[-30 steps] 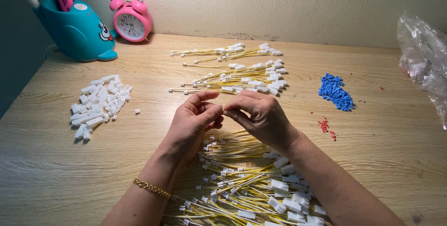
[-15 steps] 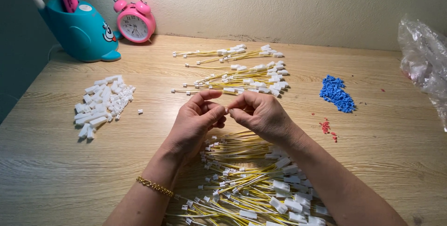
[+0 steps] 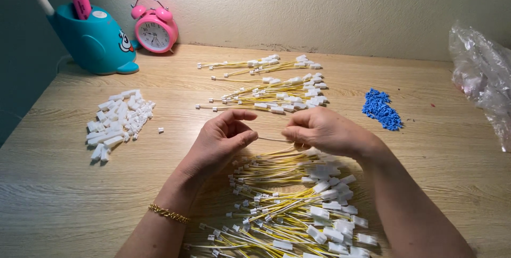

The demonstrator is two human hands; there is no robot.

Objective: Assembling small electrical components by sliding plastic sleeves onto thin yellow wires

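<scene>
Head view: both hands meet over the middle of the wooden bench (image 3: 64, 205), with 1 thin wire (image 3: 274, 140) stretched between them. The left hand (image 3: 221, 143) has thumb and fingers pinched together on the wire's left end; the right hand (image 3: 324, 130) is curled shut on the right end (what sits at that end is hidden inside the grip). A gold bracelet (image 3: 169, 214) circles the left wrist.

Just near of the hands lies a heap of yellow and white wires with white connectors (image 3: 290, 205); just far of them, a neater spread of like wires (image 3: 271, 85). To the left sits a pile of loose white connector housings (image 3: 117, 122) — to the right, a small mound of blue bits (image 3: 380, 109). Far left stand a teal whale-shaped holder (image 3: 96, 42) and a pink alarm clock (image 3: 154, 32); a clear plastic bag (image 3: 481, 80) rests at the right edge.
</scene>
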